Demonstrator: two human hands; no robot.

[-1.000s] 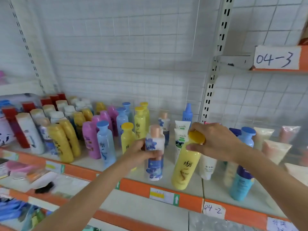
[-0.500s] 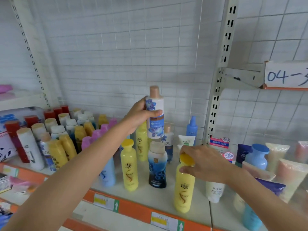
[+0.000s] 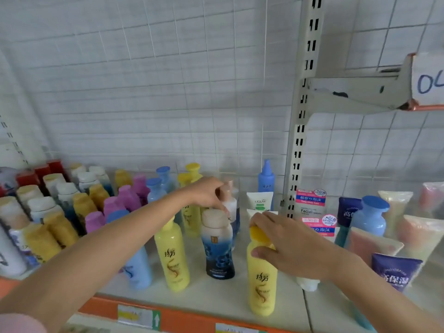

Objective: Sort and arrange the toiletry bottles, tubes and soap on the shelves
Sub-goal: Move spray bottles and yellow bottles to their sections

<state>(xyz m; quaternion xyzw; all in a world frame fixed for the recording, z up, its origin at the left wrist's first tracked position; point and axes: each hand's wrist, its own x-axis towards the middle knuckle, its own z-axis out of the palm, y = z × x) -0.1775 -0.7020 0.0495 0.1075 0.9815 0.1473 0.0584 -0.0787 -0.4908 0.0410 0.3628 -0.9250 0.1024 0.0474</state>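
My left hand [image 3: 205, 193] reaches over the front row and pinches the neck of a white bottle with a blue flower label and a tan cap [image 3: 230, 203]. That bottle stands low at the back, right behind a dark blue bottle with a beige cap [image 3: 217, 248], which hides most of it. My right hand [image 3: 288, 243] grips the cap of a yellow bottle [image 3: 262, 284] that stands upright near the shelf's front edge. A second yellow bottle [image 3: 171, 255] stands left of the dark blue one.
Rows of yellow, pink, blue, white and red-capped bottles [image 3: 79, 203] fill the left of the shelf [image 3: 216, 299]. A slotted upright post [image 3: 298, 140] divides the bays. Tubes, sachets and a blue bottle [image 3: 370, 217] crowd the right bay. An orange strip [image 3: 187, 318] edges the shelf.
My left hand lifted the flower-label bottle from the front row, carried it up and back, then lowered it behind the dark blue bottle. My right hand stood the tilted yellow bottle upright, still holding its cap.
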